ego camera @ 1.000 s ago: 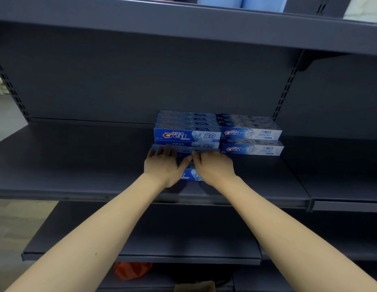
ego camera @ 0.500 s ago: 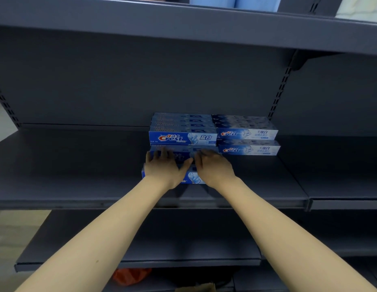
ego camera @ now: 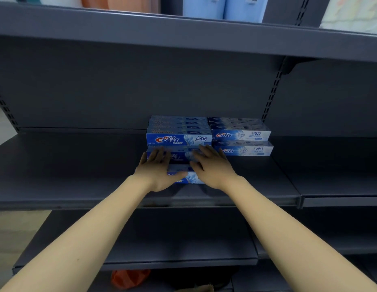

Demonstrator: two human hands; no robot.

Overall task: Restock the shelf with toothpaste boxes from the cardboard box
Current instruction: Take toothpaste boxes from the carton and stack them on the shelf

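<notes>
Hands barely shifted, left hand (ego camera: 156,171) and right hand (ego camera: 211,166) flat, grip open, pressing blue toothpaste boxes (ego camera: 183,158).

Up top, far: pale blue rolls (ego camera: 223,7) w/ small tags, peach-orange fabric (ego camera: 118,4) to their left, pale patterned pkg (ego camera: 352,13) far right. Bottom, near: orange-red bag (ego camera: 130,278) under lowest level; brown cardboard scrap (ego camera: 201,288) just right of it.
</notes>
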